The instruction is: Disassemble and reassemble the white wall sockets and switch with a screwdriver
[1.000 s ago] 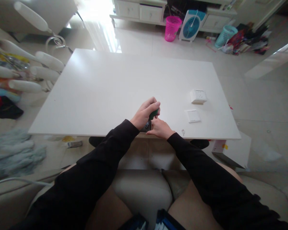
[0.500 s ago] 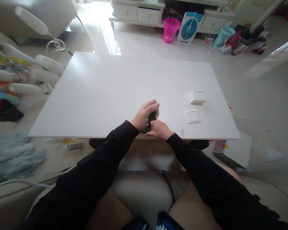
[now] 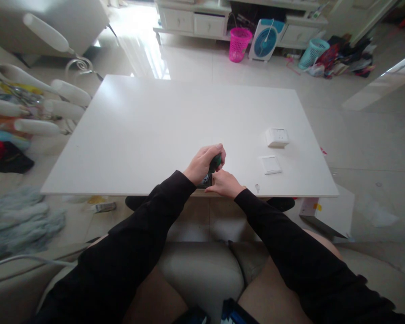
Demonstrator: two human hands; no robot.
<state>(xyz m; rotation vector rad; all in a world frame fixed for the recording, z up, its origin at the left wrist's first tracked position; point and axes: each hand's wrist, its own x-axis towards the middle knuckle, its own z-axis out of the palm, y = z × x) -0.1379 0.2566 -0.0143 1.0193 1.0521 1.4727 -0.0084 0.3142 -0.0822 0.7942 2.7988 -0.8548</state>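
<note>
Head view: left hand (image 3: 203, 164) clasps a rounded green handle (image 3: 215, 162).

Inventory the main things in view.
table: one, white, centre
part: one, black, table's near edge
handle: one, dark green, in left hand
box: one, white, table's right
plate: one, white, nearer than box
small item: one, pale, right near edge
baskets: two, pink and turquoise, beyond table
fan: one, blue, between baskets
cabinet: one, white, behind fan
sofa: one, grey, near side
left hand: one, black-sleeved, gripping handle
right hand: one, black-sleeved, at part
</note>
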